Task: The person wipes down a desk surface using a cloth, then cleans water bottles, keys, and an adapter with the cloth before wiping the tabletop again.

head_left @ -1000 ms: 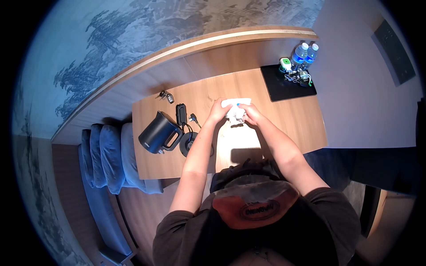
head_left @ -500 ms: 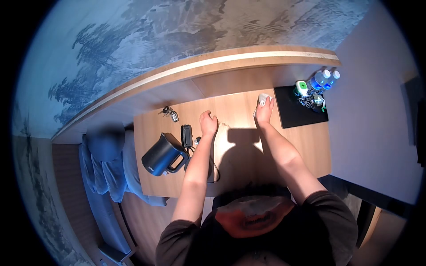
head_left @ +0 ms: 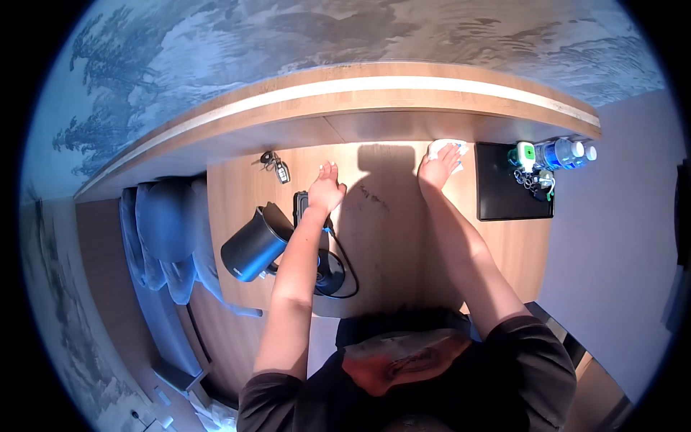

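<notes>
My right hand lies flat with fingers stretched on a white tissue, near the back edge of the wooden desk. Tissue shows on both sides of the fingers. My left hand is over the desk left of centre, its fingers partly spread and nothing visible in them. Between the hands, small dark crumbs or smudges mark the desktop. Under my left wrist sits a black rectangular object, partly hidden. A black kettle stands left of my left forearm.
Keys with a fob lie at the back left. A round black base with a cord is beside my left forearm. On the right, a black tray bears a white-green device and cables, near two water bottles. A raised ledge runs behind.
My right hand has flattened out over the tissue, near the desk's back edge. My left hand has shifted slightly left with its fingers extending. The view has tilted and moved forward.
</notes>
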